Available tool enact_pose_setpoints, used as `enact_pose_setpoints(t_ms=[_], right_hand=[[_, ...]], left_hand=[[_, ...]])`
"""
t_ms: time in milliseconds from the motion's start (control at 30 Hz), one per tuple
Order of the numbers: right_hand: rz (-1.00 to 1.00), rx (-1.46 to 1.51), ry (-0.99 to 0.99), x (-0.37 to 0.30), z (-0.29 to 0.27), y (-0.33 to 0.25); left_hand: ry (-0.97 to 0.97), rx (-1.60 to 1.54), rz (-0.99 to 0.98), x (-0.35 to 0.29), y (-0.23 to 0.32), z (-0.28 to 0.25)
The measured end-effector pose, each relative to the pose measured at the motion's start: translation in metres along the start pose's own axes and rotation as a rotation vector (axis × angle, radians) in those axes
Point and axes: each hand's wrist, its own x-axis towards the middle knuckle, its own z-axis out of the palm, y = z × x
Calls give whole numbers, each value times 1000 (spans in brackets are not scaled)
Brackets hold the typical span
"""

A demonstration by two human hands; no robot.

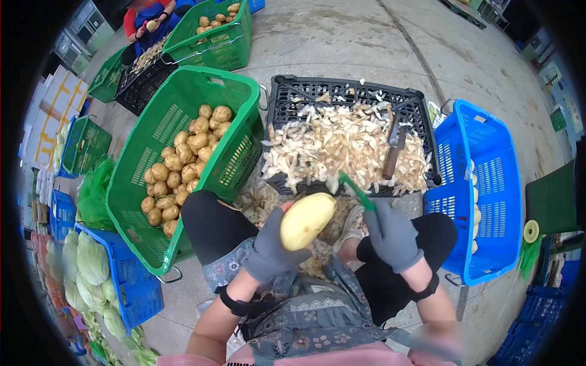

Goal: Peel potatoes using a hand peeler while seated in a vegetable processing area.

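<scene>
My left hand (268, 247), in a grey glove, is closed around a large pale peeled potato (308, 221) above my lap. The gloved right hand (390, 236) grips a green-handled peeler (356, 191), which points up and left, apart from the potato. Beyond both hands, a black plastic crate (348, 86) carries a heap of peelings (342, 143). On that heap lies a knife with a brown handle (394, 152). To my left, a green basket (235, 91) holds many unpeeled potatoes (189, 149). A blue basket (494, 183) at my right has several pale peeled potatoes along its near wall.
Another person (149, 24) in red and blue sits at the far left, holding a potato, beside a second green basket (238, 46) of potatoes. Cabbages (91, 274) fill a blue crate (131, 287) at lower left. A dark green bin (552, 198) stands at far right.
</scene>
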Motion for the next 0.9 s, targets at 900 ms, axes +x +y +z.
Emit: enact_pose_setpoints(t_ms=[900], right_hand=[[-278,111,-7,-22,-20,-35]], left_hand=[[-265,-665,-406,-6,32,-16]])
